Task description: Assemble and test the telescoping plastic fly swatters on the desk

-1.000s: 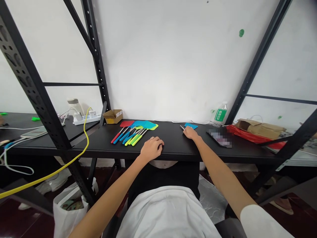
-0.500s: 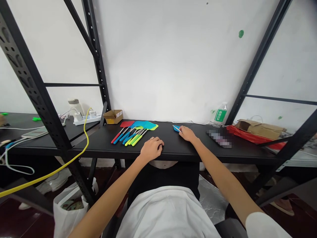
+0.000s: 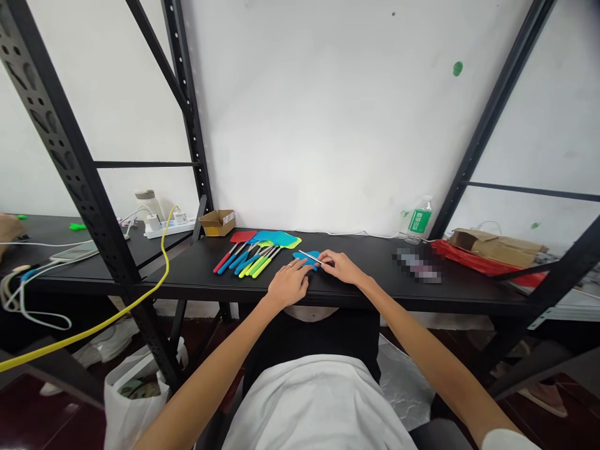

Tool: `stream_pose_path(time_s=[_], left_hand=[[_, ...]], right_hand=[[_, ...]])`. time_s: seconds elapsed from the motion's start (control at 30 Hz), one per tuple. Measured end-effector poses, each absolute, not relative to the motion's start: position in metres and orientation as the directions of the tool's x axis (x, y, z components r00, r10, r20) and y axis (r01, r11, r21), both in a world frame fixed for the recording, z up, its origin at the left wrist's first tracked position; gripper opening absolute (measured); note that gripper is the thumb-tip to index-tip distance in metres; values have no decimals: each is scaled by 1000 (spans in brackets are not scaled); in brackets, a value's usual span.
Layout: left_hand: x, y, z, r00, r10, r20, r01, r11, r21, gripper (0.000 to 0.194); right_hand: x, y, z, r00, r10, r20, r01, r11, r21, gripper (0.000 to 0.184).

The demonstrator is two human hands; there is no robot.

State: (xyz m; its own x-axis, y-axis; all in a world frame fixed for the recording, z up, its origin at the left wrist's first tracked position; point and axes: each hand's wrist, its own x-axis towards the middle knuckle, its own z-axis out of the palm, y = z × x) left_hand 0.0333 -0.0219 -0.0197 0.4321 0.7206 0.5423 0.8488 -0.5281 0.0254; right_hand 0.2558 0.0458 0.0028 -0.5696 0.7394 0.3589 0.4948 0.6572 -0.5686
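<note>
My right hand point(image 3: 341, 267) pinches a slim silvery rod point(image 3: 309, 257) over a flat blue piece point(image 3: 300, 255) on the black tabletop. Whether the rod is joined to the blue piece I cannot make out. My left hand point(image 3: 288, 281) lies palm down at the front of the table, fingers stretched forward to the near left edge of the blue piece. Left of it is a fanned row of what look like fly swatters, with red, blue and yellow-green handles, thin metal shafts and flat heads; a red head point(image 3: 243, 236) and a blue head point(image 3: 284, 239) show.
A small open cardboard box point(image 3: 217, 223) stands at the back left. On the right are a clear bottle point(image 3: 419, 220), a blurred-out object point(image 3: 416, 265) and a red bag point(image 3: 487, 262) under flattened cardboard point(image 3: 497, 247). A yellow cable point(image 3: 165, 250) crosses the left shelf post.
My right hand has moved left and nearer with the silvery rod and blue piece. My left hand's fingers have stretched out and now meet the blue piece.
</note>
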Motion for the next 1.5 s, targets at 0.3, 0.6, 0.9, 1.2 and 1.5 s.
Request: stream_pose_path(time_s=[0.3,0.6,0.9,1.2,1.5], left_hand=[[34,-25,-17,438,702,561,866,-496,-56,34],[35,-22,-19,411,706,576,876,-480,-36,32],[37,-22,-15,446,713,541,843,-538,14,32],[35,-26,-11,512,686,517,806,-591,-14,48],[35,-28,-9,529,674,516,802,-595,-45,51]], right_hand=[[266,43,-8,-388,761,520,441,649,-621,21],[279,40,-10,-372,785,496,540,617,-572,27],[282,49,-8,-152,926,347,143,368,-919,33],[283,47,-4,-34,954,297,-73,294,-953,43],[284,49,0,62,944,324,-132,329,-935,31]])
